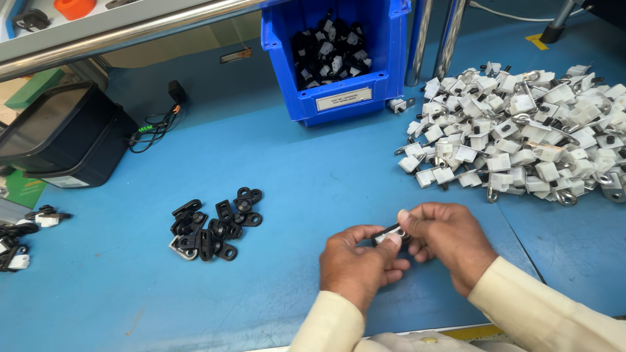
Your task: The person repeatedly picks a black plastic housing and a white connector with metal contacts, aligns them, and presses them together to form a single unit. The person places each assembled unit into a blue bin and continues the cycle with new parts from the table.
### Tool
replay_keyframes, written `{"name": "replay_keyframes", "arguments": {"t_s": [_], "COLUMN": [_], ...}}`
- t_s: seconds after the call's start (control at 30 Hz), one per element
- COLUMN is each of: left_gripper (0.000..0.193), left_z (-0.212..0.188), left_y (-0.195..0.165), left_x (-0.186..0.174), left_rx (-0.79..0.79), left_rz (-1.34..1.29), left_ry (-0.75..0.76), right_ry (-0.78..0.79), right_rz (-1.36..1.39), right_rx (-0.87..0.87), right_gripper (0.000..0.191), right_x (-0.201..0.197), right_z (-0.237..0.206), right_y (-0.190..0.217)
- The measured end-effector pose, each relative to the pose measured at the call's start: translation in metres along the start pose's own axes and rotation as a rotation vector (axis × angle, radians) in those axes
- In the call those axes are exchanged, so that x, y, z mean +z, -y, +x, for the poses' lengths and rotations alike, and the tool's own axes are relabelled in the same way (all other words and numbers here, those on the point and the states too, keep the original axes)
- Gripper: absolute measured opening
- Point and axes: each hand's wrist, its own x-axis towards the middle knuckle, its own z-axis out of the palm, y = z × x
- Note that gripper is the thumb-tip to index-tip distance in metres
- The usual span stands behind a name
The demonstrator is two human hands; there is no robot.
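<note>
My left hand (357,263) and my right hand (447,242) meet above the blue table (293,163), fingertips pinched together on one small black and white part (390,233). Most of that part is hidden by my fingers. A small pile of black flat brackets (215,231) lies to the left of my hands. A large heap of white and metal parts (521,133) spreads at the upper right, beyond my right hand.
A blue bin (339,98) with black and white parts stands at the back centre. A dark box (59,140) sits at the left with a cable (156,124) beside it. A few assembled pieces (19,241) lie at the left edge. Metal posts (433,36) rise behind the heap.
</note>
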Motion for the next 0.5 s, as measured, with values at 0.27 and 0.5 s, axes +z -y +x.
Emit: {"name": "replay_keyframes", "arguments": {"t_s": [0.27,0.5], "left_gripper": [0.031,0.027], "left_z": [-0.008,-0.008], "left_y": [0.000,-0.001], "left_x": [0.001,0.000], "left_rx": [-0.079,-0.118], "left_rz": [-0.163,-0.342], "left_ry": [-0.068,0.005], "right_ry": [0.024,0.023], "right_rz": [0.193,0.114], "right_rx": [0.157,0.060], "right_gripper": [0.037,0.027], "right_x": [0.005,0.004], "right_z": [-0.013,-0.019], "right_y": [0.014,0.009]}}
